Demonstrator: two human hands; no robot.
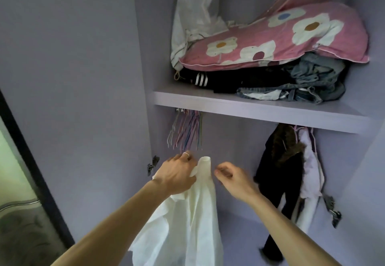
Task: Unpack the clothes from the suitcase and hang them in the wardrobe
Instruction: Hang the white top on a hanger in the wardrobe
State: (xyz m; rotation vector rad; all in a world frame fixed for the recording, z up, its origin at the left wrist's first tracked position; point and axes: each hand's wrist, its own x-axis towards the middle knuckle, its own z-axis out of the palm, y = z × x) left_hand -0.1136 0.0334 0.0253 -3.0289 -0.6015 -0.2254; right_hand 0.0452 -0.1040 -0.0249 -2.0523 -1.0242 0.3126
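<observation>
Left hand (177,174) grips the white garment (193,213) near its top. The fingers are curled into the cloth just beside the stand-up collar, and we see a ring (186,154) on one finger. The garment hangs down from that hand in front of the open wardrobe (83,57), in the lower compartment, with its collar just under the bunch of empty hangers (187,132). We can't tell if a hanger is inside the garment.

Right hand (233,177) is just beside the collar, with a small gap, so it is not touching the cloth. Its fingers are curled in and the thumb is close to the forefinger. We see nothing held between them.

The hangers hang at the left end under the shelf (229,103). At the right end hang a dark jacket (279,161) and, touching it, a pale garment (310,161).

On the shelf a pink flowered pillow (281,36) lies tilted on top of black clothes (229,80) and crumpled denim (312,82). A white bag (195,11) stands behind at the left.
</observation>
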